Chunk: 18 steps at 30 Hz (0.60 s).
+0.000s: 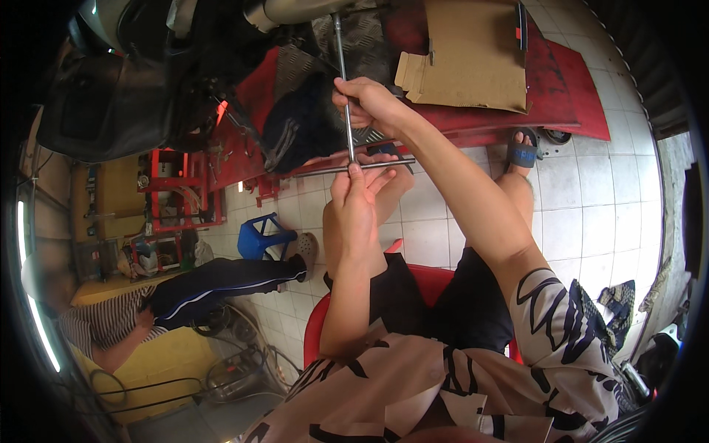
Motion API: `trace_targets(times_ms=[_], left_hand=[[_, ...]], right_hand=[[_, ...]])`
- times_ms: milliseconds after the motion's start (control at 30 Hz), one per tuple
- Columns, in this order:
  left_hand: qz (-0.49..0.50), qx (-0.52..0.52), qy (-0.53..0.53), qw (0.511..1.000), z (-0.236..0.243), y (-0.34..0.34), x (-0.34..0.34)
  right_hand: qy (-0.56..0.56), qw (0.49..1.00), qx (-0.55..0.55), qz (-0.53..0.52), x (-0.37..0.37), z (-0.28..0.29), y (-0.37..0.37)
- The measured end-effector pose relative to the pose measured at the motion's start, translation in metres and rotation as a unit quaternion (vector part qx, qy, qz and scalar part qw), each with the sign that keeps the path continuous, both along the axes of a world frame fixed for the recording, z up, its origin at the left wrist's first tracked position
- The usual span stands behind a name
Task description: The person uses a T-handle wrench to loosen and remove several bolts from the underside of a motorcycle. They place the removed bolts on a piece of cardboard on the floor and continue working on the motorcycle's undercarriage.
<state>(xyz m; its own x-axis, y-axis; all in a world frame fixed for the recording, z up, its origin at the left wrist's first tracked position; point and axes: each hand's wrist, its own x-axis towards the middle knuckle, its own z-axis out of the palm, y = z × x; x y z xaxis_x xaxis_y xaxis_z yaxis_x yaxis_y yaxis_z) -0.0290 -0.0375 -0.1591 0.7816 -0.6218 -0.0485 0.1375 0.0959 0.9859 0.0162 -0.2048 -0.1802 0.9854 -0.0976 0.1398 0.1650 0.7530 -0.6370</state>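
Observation:
A long metal T-handle wrench [344, 88] reaches from my hands up to the underside of a motorbike [148, 81] on a red lift. My right hand [369, 103] is closed around the shaft of the wrench about halfway up. My left hand [358, 196] sits at the lower end, fingers against the crossbar [384, 164], which lies roughly level. The tip of the wrench disappears under a silver exhaust pipe [295, 10] at the top edge.
I sit on a red plastic stool [425, 277] on a white tiled floor. A red lift platform [561, 88] carries flattened cardboard [473, 55]. Another person [185, 295] sits at the left near a blue stool [258, 236] and a red tool rack [177, 199]. Rags [613, 303] lie at right.

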Motion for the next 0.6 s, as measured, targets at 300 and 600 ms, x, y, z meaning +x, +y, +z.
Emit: trace_targets(times_ms=[300, 600], left_hand=[[0.048, 0.342, -0.503, 0.792, 0.033, 0.0, -0.002], [0.024, 0.302, -0.629, 0.716, 0.046, 0.004, 0.016]], right_hand=[[-0.08, 0.987, 0.132, 0.054, -0.001, 0.002, -0.005], [-0.089, 0.989, 0.115, 0.031, 0.0, 0.005, -0.012]])
